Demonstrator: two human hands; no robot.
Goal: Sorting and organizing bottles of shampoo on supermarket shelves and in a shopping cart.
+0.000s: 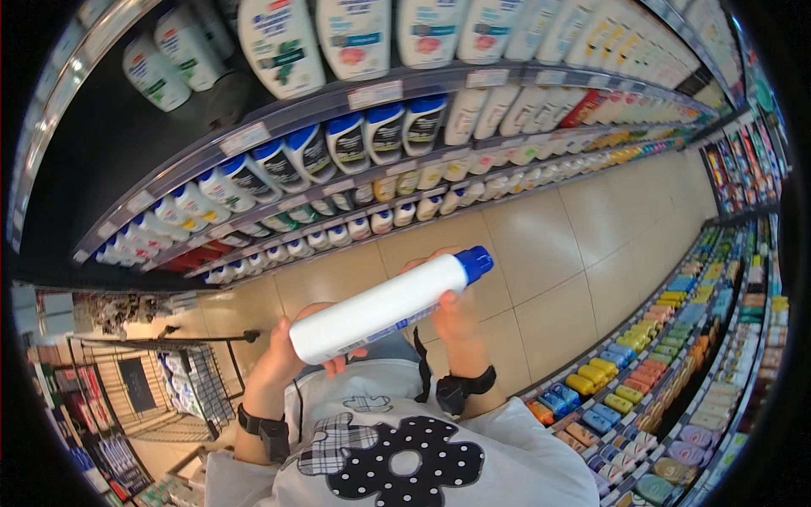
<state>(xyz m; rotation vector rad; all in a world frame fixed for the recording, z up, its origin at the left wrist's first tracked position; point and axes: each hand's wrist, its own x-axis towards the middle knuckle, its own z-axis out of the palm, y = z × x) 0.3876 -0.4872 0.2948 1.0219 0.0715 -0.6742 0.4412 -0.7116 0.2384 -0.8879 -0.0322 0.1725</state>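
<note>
A white plastic bottle (380, 306) with a blue cap lies tilted across both hands in front of my chest, its cap pointing up and to the right. My left hand (285, 348) grips its base end, with some fingertips showing below it. Near the cap, my right hand (453, 310) holds the other end, thumb on the near side and fingers partly hidden behind the bottle. Small print and a barcode run along the bottle's lower side. Each wrist wears a black strap with a small device.
Shelves of upright bottles (351, 142) run along the far side. Packed soaps and bottles (592, 377) fill shelving at the right. A wire shopping cart (168, 386) with packages stands at the left. Tiled floor (542, 272) lies between the shelves.
</note>
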